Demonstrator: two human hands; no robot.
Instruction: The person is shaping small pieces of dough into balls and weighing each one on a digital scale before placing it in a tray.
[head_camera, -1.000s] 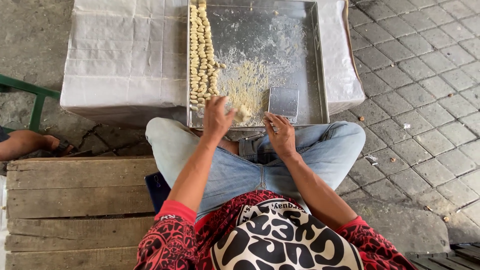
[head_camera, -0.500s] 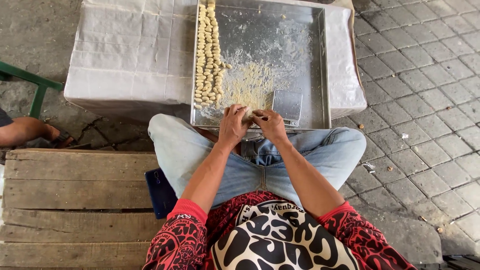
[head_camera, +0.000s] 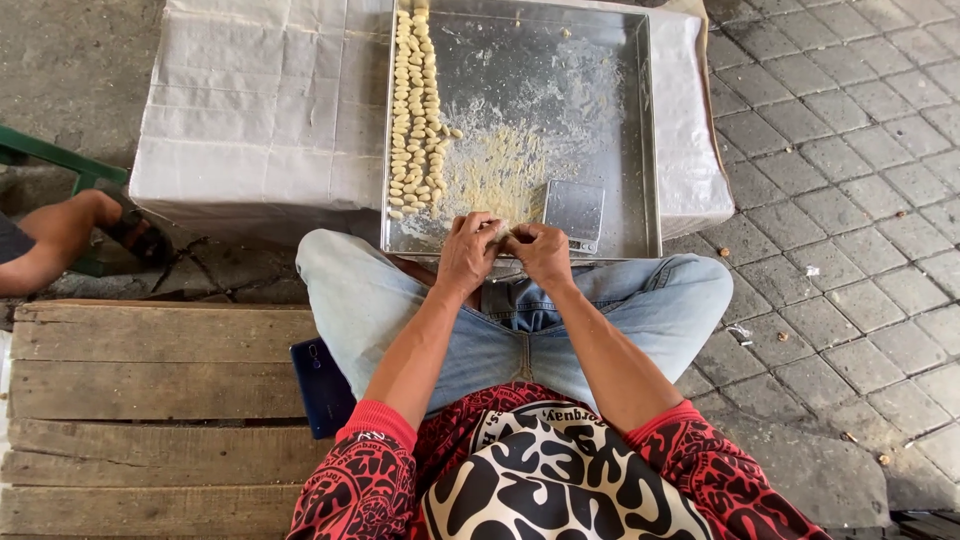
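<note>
My left hand (head_camera: 466, 252) and my right hand (head_camera: 543, 252) meet over the near rim of a metal tray (head_camera: 630, 130), fingertips pinched together on a small pale lump of dough (head_camera: 499, 232). Rows of small shaped dough pieces (head_camera: 414, 110) line the tray's left side. Loose crumbly dough bits (head_camera: 495, 170) are scattered in the middle. A flat metal scraper (head_camera: 574, 212) lies in the tray just right of my hands.
The tray rests on a white covered box (head_camera: 250, 110). I sit on a wooden pallet (head_camera: 150, 400) with a dark phone (head_camera: 322, 388) beside my left thigh. Another person's foot (head_camera: 70, 225) and a green stool leg (head_camera: 55, 158) lie at left. Paving stones (head_camera: 850, 200) spread to the right.
My hands came together from apart. The right hand left the scraper's side and joined the left at the tray's near edge, pinching dough.
</note>
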